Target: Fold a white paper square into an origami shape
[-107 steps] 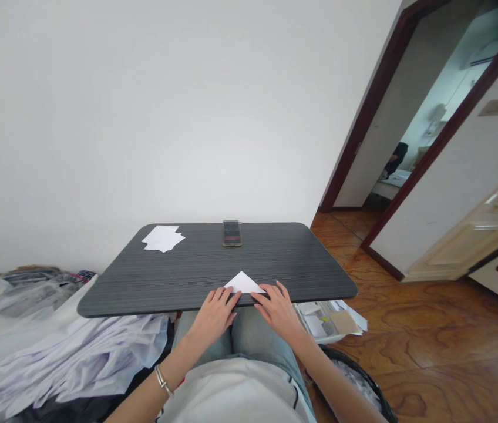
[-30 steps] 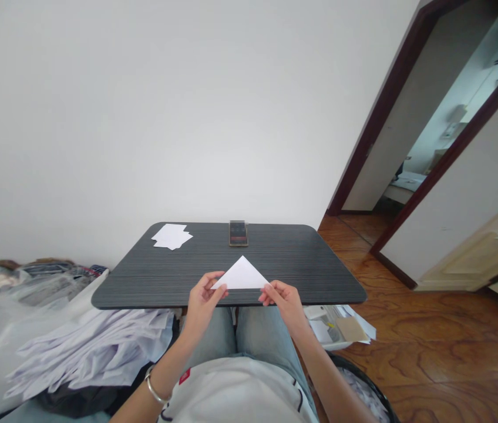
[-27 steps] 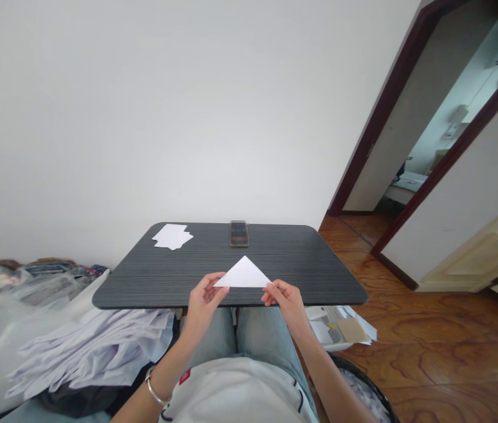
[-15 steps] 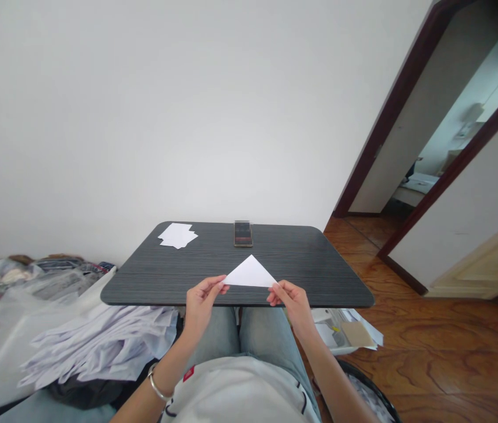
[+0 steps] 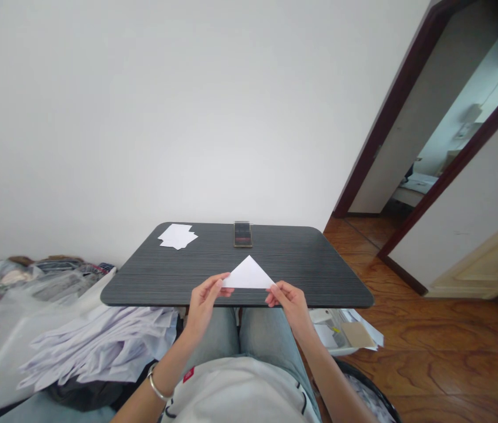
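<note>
Holding a white paper triangle (image 5: 249,276) by its two lower corners: left hand (image 5: 202,301) pinched shut on the left corner, right hand (image 5: 289,301) pinched shut on the right, thumb against fingers in each case. Long edge toward the body, apex pointing away, positioned over the near edge of the bench (image 5: 319,270); contact with the surface not determinable. Silver bangle (image 5: 155,385) noted on the left wrist.

Further out on the dark wood-grain bench: phone (image 5: 242,234) lying at the far edge, centre; small stack of loose white sheets (image 5: 177,236) near the far left corner, well apart from the phone.

Beside and below the bench on the left, a heap of crumpled white paper (image 5: 99,346). On the right, a tray of paper scraps (image 5: 346,332) resting on the wooden floor (image 5: 443,352). Open doorway (image 5: 447,135) at far right.
</note>
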Tool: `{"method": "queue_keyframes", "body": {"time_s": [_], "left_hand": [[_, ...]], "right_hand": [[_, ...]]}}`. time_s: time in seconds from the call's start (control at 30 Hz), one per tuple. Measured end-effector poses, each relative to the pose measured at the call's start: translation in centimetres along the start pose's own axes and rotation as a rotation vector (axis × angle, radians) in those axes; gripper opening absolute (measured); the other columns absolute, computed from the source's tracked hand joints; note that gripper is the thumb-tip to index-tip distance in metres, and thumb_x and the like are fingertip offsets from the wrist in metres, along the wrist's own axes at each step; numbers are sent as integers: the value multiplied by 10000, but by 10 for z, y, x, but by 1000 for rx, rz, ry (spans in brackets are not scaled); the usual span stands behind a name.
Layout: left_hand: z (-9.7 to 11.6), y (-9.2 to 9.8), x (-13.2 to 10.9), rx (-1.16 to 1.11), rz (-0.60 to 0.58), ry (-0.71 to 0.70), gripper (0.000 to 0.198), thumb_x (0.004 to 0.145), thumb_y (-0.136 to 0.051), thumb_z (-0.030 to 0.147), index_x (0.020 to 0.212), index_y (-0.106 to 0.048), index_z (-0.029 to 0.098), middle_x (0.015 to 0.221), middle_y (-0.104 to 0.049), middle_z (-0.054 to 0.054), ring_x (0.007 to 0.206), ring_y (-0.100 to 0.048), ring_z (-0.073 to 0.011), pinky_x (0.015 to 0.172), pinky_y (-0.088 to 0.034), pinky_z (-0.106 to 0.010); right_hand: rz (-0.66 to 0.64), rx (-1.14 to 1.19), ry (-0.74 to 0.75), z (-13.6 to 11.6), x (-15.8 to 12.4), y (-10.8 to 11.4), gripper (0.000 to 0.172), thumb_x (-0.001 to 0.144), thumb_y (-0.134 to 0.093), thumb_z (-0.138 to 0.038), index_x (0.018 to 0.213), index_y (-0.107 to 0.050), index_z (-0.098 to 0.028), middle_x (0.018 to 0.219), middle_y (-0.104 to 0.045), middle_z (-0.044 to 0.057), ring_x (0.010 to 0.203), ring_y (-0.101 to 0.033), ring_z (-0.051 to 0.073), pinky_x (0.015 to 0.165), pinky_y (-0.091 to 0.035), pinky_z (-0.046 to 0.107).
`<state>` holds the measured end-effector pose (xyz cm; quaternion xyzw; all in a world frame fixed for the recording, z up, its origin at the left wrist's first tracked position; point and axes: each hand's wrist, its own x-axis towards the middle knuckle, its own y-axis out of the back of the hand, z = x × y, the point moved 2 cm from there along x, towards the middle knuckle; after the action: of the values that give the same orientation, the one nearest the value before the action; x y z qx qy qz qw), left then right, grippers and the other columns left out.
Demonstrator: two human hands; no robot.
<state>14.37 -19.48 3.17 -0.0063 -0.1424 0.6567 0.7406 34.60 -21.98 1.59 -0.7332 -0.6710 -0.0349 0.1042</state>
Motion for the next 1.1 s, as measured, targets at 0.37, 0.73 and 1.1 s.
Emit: {"method": "queue_keyframes", "body": {"time_s": [0.37,0.73,1.1], "left_hand": [[2,-2,0,22,-12,11,311,739,-578,330,953,-660,120,729,-680,-54,628,-620,-152,616,-507,-264],[2,-2,2,-50,-35,180,258,692,-628,333,853,-658,134,728,-632,-40,596,-582,-127,463,-458,-195],[-2,-1,0,-270,-253,374,274,680,-666,178,950,-643,141,794,-629,-36,667,-566,-79,560,-459,-145]], "right_hand": [[-3,-27,12,1,0,0,254,774,-562,-383,679,-611,-153,546,-615,9,487,-525,102,514,-426,220],[-2,-169,72,-5,-2,1,286,792,-523,-408,646,-581,-169,567,-611,20,518,-534,133,543,-434,248],[-14,-160,88,-3,-1,5,281,804,-511,-395,657,-580,-166,576,-607,18,525,-530,127,555,-429,248]]}}
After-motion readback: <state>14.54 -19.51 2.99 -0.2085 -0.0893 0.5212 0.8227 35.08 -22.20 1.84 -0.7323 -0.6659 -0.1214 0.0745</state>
